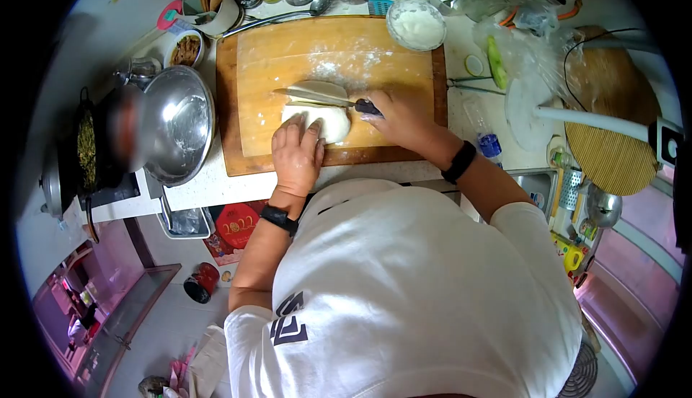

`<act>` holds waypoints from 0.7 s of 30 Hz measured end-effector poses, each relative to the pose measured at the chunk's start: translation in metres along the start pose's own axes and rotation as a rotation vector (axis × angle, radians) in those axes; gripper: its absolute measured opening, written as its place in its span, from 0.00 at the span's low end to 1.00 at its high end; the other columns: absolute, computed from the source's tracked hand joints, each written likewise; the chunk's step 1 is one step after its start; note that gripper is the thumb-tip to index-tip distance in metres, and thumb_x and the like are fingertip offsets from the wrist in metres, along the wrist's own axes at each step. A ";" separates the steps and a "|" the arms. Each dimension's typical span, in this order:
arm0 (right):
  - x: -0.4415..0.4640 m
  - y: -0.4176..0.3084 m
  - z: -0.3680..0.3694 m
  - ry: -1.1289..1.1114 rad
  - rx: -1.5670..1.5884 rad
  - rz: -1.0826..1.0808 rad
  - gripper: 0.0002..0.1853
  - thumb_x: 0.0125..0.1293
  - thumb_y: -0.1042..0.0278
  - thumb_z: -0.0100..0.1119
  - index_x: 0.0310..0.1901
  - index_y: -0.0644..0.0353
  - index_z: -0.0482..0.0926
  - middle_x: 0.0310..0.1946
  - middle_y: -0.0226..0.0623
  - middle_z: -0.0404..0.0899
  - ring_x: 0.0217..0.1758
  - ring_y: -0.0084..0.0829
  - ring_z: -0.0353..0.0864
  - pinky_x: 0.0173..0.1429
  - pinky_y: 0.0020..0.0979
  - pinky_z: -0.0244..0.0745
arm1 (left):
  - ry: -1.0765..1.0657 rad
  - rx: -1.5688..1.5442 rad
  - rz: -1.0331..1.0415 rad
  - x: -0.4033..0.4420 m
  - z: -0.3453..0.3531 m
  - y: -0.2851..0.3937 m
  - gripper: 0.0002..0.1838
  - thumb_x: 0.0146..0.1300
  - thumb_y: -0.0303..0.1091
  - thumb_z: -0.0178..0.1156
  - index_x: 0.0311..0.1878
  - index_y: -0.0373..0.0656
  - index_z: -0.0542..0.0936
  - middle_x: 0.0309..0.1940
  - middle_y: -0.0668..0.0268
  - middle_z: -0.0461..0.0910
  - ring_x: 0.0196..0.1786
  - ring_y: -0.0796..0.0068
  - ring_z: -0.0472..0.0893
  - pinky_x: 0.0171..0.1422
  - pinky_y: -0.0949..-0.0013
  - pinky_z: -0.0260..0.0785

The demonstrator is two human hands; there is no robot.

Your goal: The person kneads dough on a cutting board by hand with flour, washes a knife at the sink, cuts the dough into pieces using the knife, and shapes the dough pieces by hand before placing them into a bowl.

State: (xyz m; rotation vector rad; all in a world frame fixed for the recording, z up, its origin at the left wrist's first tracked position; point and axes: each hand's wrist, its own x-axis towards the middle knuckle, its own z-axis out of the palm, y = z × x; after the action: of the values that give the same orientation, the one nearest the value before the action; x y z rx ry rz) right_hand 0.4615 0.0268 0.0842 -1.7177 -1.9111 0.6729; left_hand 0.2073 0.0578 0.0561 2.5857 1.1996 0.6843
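Note:
A piece of white dough (333, 122) lies on the floured wooden board (252, 66), with a knife (317, 97) across it. The blade points left and sits at a cut line, and a strip of dough (326, 88) shows on its far side. My right hand (393, 117) is closed around the knife's black handle. My left hand (297, 149) rests on the near part of the dough, fingertips just below the blade, fingers stretched out. Flour is scattered on the board beyond the dough.
Left of the board stands a large metal bowl (180, 127), with a small bowl of brown food (186, 50) behind it. A bowl of flour (417, 25) sits at the board's far right corner. A ladle (322, 1) lies along the back. At right are a bottle (490, 146) and a green vegetable (496, 61).

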 end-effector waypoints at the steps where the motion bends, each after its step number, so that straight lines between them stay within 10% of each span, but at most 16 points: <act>1: -0.001 -0.005 -0.007 -0.028 -0.060 -0.040 0.16 0.69 0.55 0.65 0.50 0.55 0.77 0.34 0.50 0.83 0.38 0.55 0.83 0.41 0.54 0.75 | 0.003 0.000 -0.003 -0.001 0.000 -0.001 0.20 0.57 0.31 0.70 0.54 0.44 0.84 0.57 0.51 0.79 0.60 0.46 0.77 0.64 0.50 0.70; 15: -0.003 -0.011 -0.008 -0.240 -0.263 -0.180 0.14 0.64 0.62 0.68 0.43 0.60 0.76 0.35 0.49 0.78 0.38 0.53 0.79 0.41 0.50 0.73 | 0.049 -0.079 -0.021 -0.010 0.007 -0.006 0.14 0.56 0.30 0.70 0.47 0.44 0.86 0.42 0.55 0.79 0.47 0.50 0.77 0.53 0.53 0.72; 21: 0.022 -0.038 0.016 -0.287 -0.388 -0.204 0.06 0.69 0.68 0.54 0.43 0.59 0.75 0.32 0.49 0.82 0.34 0.50 0.85 0.37 0.53 0.77 | -0.029 -0.086 -0.041 -0.011 0.010 -0.007 0.15 0.52 0.32 0.70 0.45 0.43 0.86 0.44 0.56 0.78 0.50 0.51 0.77 0.56 0.52 0.72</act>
State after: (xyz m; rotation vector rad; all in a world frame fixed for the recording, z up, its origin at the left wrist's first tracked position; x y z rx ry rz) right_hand 0.4206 0.0447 0.0972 -1.6789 -2.5133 0.5169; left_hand 0.2019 0.0544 0.0411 2.4859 1.1843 0.6719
